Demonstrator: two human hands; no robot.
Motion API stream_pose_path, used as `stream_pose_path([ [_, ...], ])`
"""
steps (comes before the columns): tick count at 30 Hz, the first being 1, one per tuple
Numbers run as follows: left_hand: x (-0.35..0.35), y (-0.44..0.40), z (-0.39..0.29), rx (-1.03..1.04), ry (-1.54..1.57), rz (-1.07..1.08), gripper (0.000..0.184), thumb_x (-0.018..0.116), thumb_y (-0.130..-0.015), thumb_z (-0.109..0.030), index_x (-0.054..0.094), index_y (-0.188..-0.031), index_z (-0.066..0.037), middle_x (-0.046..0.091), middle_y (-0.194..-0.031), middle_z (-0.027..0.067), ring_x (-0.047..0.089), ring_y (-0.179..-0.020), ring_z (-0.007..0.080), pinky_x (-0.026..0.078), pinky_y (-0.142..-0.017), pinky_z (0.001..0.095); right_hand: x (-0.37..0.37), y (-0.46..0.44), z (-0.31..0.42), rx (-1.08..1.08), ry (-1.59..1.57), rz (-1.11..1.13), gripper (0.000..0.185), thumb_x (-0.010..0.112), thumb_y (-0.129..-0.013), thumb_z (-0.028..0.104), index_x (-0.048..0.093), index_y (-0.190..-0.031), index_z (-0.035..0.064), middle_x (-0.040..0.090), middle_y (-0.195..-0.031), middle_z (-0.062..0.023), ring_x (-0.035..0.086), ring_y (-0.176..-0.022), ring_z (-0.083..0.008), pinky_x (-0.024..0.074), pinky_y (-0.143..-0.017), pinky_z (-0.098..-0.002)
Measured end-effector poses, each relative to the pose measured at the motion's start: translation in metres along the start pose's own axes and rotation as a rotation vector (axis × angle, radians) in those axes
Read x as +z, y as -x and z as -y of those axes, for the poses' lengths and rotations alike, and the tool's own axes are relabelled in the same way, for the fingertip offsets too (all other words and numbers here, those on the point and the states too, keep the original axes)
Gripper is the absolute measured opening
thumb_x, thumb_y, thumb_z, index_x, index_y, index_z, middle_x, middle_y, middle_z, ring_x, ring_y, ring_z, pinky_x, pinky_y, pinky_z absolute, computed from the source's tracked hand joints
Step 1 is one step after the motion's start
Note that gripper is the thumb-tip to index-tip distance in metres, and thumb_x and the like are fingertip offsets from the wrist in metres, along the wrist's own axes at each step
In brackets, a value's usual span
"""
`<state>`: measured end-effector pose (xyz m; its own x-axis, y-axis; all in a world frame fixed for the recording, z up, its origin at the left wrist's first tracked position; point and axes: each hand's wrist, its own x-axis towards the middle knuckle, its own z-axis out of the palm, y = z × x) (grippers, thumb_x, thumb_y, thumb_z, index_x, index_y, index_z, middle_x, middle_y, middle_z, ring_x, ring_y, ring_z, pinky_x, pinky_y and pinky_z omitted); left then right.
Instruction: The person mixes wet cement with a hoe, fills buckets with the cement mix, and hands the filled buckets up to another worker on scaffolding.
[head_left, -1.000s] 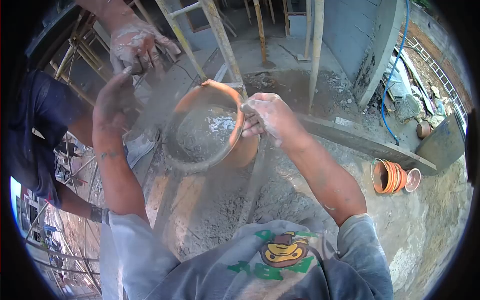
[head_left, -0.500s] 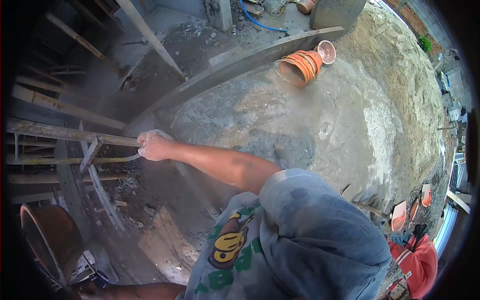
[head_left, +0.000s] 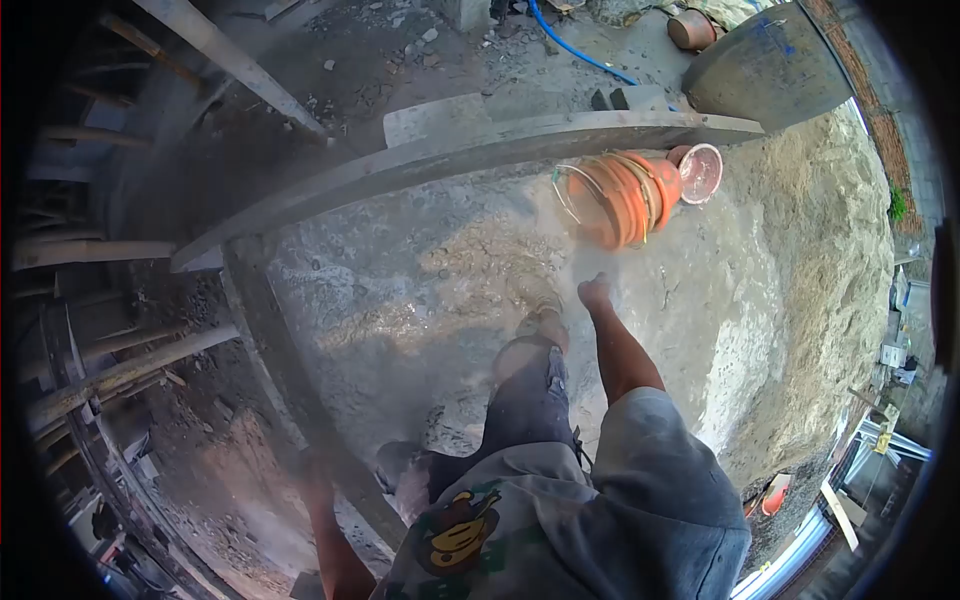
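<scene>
My right hand (head_left: pixel 594 290) is out in front of me, just below a stack of orange buckets (head_left: pixel 625 200) lying on its side. Its fingers look curled, too small to make out clearly, and it does not touch the buckets. A pinkish round basin (head_left: pixel 699 173) lies at the far end of the stack. Low on the left, my left hand (head_left: pixel 314 468) is smeared by motion beside a long wooden board (head_left: pixel 300 400); whether it touches the board cannot be told. One leg is stretched forward on wet grey mortar (head_left: pixel 460 270).
A curved plank edge (head_left: pixel 450 145) crosses behind the buckets. Bamboo poles (head_left: pixel 150 370) stand at the left. A large grey drum (head_left: pixel 770 60), a brown pot (head_left: pixel 692 30) and a blue hose (head_left: pixel 580 58) are at the top. A sand heap (head_left: pixel 830 260) rises at the right.
The view has swung right and moved nearer the bucket stack. My right hand has left the bamboo pole. The large mortar bucket and the co-worker's arm are out of view.
</scene>
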<state>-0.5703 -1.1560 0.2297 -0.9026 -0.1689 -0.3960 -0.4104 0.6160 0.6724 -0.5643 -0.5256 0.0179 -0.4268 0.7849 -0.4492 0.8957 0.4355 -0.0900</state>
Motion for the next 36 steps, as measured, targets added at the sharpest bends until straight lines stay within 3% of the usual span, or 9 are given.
stream_pose_path([
  [3, 0.094, 0.034, -0.056, -0.157, -0.031, 0.191, 0.018, 0.051, -0.087, -0.019, 0.054, -0.092, -0.002, 0.056, -0.076, 0.0057, 0.055, -0.067, 0.0135, 0.045, -0.061, 0.0277, -0.032, -0.094, 0.039, -0.080, 0.064, -0.005, 0.057, 0.051, -0.071, 0.013, 0.033, -0.124, 0.0043, 0.040, -0.120, -0.0247, 0.041, -0.113, -0.0382, 0.0360, -0.093, -0.0435],
  [7, 0.208, 0.066, -0.119, -0.372, -0.074, 0.347, 0.020, 0.053, -0.082, -0.011, 0.056, -0.100, -0.002, 0.061, -0.084, 0.0112, 0.060, -0.077, 0.0184, 0.047, -0.067, 0.0300, -0.022, -0.223, 0.071, -0.476, 0.491, -0.103, 0.072, 0.057, -0.076, 0.034, 0.022, -0.136, 0.0150, 0.031, -0.132, -0.0194, 0.034, -0.119, -0.0379, 0.0356, -0.093, -0.0450],
  [14, 0.291, 0.096, -0.134, -0.392, -0.051, 0.291, 0.018, 0.058, -0.080, -0.013, 0.057, -0.096, -0.003, 0.059, -0.086, 0.0122, 0.060, -0.081, 0.0238, 0.048, -0.071, 0.0331, -0.002, -0.288, 0.064, -0.669, 0.621, 0.041, 0.057, 0.043, -0.074, 0.011, 0.032, -0.129, 0.0196, 0.044, -0.108, -0.0315, 0.054, -0.092, -0.0440, 0.0473, -0.076, -0.0459],
  [18, 0.293, 0.088, -0.152, -0.593, 0.050, 0.186, 0.017, 0.054, -0.083, -0.014, 0.058, -0.094, -0.001, 0.060, -0.090, 0.0132, 0.060, -0.084, 0.0238, 0.047, -0.074, 0.0340, -0.038, -0.258, 0.070, -0.659, 0.550, 0.177, 0.052, 0.044, -0.073, 0.009, 0.038, -0.124, 0.0128, 0.050, -0.106, -0.0280, 0.057, -0.092, -0.0386, 0.0487, -0.071, -0.0454],
  [23, 0.310, 0.108, -0.145, -0.739, 0.446, -0.025, 0.024, 0.052, -0.085, -0.023, 0.058, -0.096, -0.002, 0.062, -0.091, 0.0118, 0.059, -0.087, 0.0209, 0.045, -0.077, 0.0312, -0.060, -0.167, 0.100, -1.190, 0.198, 0.065, 0.042, 0.052, -0.075, 0.011, 0.042, -0.113, 0.0009, 0.053, -0.098, -0.0259, 0.054, -0.090, -0.0412, 0.0434, -0.078, -0.0432],
  [27, 0.333, 0.141, -0.117, -0.812, 0.522, -0.278, 0.036, 0.053, -0.084, -0.035, 0.058, -0.100, -0.003, 0.063, -0.092, 0.0133, 0.058, -0.091, 0.0210, 0.044, -0.080, 0.0313, -0.032, -0.084, 0.120, -1.209, 0.051, 0.397, 0.026, 0.054, -0.074, 0.010, 0.042, -0.096, 0.0020, 0.052, -0.082, -0.0184, 0.053, -0.074, -0.0368, 0.0397, -0.066, -0.0452],
  [30, 0.332, 0.169, -0.075, -1.055, 0.508, -0.429, 0.056, 0.048, -0.082, -0.053, 0.055, -0.111, -0.006, 0.060, -0.105, 0.0138, 0.053, -0.102, 0.0222, 0.039, -0.087, 0.0329, -0.064, 0.065, 0.156, -0.809, 0.243, 0.595, 0.021, 0.051, -0.070, 0.003, 0.045, -0.090, 0.0060, 0.051, -0.067, -0.0127, 0.054, -0.065, -0.0283, 0.0426, -0.062, -0.0404],
  [34, 0.353, 0.223, 0.035, -1.124, 1.165, -0.740, 0.066, 0.036, -0.083, -0.062, 0.050, -0.121, -0.010, 0.053, -0.118, 0.0110, 0.044, -0.112, 0.0260, 0.035, -0.090, 0.0344, -0.070, 0.163, 0.185, -0.407, 0.277, 1.273, 0.025, 0.050, -0.067, -0.004, 0.049, -0.084, 0.0143, 0.054, -0.072, -0.0075, 0.053, -0.064, -0.0161, 0.0452, -0.064, -0.0271],
  [36, 0.334, 0.245, 0.060, -1.109, 1.548, -0.615, 0.068, 0.034, -0.083, -0.063, 0.048, -0.123, -0.009, 0.052, -0.119, 0.0120, 0.046, -0.111, 0.0261, 0.036, -0.090, 0.0357, -0.017, 0.197, 0.177, -0.785, 0.272, 1.217, 0.028, 0.051, -0.064, -0.006, 0.048, -0.083, 0.0149, 0.054, -0.084, -0.0063, 0.054, -0.075, -0.0152, 0.0447, -0.070, -0.0268],
])
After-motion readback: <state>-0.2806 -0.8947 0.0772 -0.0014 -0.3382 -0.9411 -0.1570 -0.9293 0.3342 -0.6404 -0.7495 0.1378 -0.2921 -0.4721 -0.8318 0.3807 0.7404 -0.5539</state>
